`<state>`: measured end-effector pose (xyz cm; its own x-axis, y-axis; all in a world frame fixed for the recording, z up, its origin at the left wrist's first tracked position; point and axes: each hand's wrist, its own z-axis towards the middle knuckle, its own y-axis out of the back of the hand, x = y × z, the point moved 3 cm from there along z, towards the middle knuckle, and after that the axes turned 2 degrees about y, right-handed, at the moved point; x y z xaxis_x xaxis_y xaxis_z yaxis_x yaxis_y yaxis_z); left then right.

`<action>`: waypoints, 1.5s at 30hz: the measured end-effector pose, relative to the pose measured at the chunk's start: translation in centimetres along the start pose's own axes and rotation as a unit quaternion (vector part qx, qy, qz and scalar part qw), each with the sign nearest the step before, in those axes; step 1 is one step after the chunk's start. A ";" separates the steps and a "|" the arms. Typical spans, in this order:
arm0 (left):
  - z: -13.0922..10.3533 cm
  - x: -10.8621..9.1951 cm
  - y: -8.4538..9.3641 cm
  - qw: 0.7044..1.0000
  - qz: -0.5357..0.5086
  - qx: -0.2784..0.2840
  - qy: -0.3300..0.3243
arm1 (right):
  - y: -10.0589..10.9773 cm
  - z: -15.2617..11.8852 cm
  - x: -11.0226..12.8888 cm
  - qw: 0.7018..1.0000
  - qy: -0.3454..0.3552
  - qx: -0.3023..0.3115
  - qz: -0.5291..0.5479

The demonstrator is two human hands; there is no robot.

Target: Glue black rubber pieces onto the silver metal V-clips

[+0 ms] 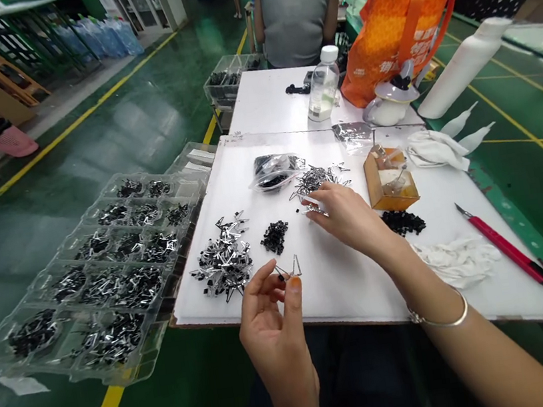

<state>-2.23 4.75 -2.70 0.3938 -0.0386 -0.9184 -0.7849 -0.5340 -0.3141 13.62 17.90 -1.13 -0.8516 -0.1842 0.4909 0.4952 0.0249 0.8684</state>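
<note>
Left hand [278,334] pinching a bent wire piece [296,262], right hand [346,215] at a loose wire heap [321,176]

We hold the wire piece between left thumb and fingers, on the near side of the small black pile [275,237]. Our right fingers bend down over glinting metal to the right of that pile, at the near edge of the loose wire heap; we cannot tell whether they grip anything.

Left of the black pile lies a heap of black-tipped wires [224,261], and farther left stands a compartmented tray [66,326] of similar bits. Beyond the pile sits a clear bag [274,171] of dark parts; well to its right are an open box [374,182] and a red-handled knife [501,240].

We judge the step in hand as steadying one piece while the other hand works at the heap. For the next move, we need a light fingertip pinch, as tangled wires could snag.
</note>
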 end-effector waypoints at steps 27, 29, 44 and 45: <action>-1.1 0.0 -0.9 0.993 -0.039 0.098 0.047 | 0.4 -12.2 1.3 0.701 -0.163 -0.032 0.694; -1.4 0.1 -1.2 0.992 -0.033 0.111 0.055 | 0.5 -12.8 1.4 0.673 -0.164 -0.035 0.720; -4.7 -1.3 -2.7 0.991 0.081 0.102 0.042 | 0.8 -14.8 1.4 0.694 -0.134 -0.121 0.697; -4.8 -1.3 -2.7 0.990 0.080 0.105 0.042 | 0.7 -14.8 1.5 0.694 -0.135 -0.125 0.696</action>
<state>1.66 2.22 0.48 0.2877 -0.1833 -0.9400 -0.9194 -0.3278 -0.2175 15.29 3.08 -0.79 0.4976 0.0396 0.8665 0.8562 -0.1828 -0.4833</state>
